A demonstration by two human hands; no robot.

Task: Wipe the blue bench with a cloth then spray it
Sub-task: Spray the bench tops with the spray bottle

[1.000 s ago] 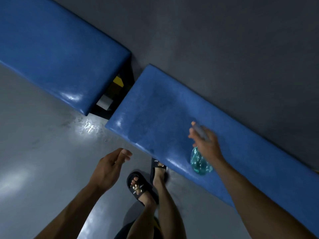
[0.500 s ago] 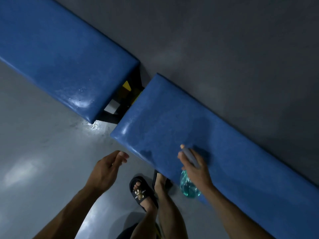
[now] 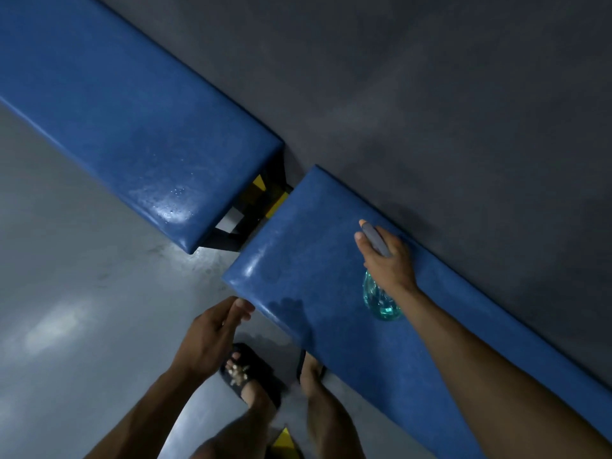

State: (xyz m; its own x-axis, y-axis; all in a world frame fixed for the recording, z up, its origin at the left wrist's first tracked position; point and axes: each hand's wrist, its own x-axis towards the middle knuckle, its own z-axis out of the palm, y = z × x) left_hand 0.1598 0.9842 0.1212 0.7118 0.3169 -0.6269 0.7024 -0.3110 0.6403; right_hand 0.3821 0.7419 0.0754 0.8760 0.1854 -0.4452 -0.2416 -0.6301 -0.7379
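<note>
While the right hand [image 3: 388, 260] grips a spray bottle [image 3: 379, 299] over the near blue bench [image 3: 331, 313], its fingers are wrapped around the grey spray head, whose nozzle points toward 11 o'clock, and the clear bottle body with blue-green liquid hangs below the palm toward 6 o'clock. This bench runs from the middle of the view down to 4 o'clock, its back edge lying against a dark grey wall [image 3: 430, 94]. The left hand [image 3: 208, 339] is empty, its fingers loosely curled and partly open, and it hovers just beside the bench's front corner at about 7 o'clock from the bottle, without clearly touching the padding. A faint shadow of fingers falls on the blue surface just right of that hand. A 2nd blue bench [image 3: 132, 127] stretches from 10 o'clock toward the centre, set apart from the first by a narrow gap where a black frame [image 3: 261, 207] with yellow and white patches shows; small droplets glisten on its near end. Below, at 6 o'clock, 2 feet in dark sandals [image 3: 251, 376] stand on the glossy grey floor [image 3: 82, 309], the right foot partly tucked under the bench edge.
</note>
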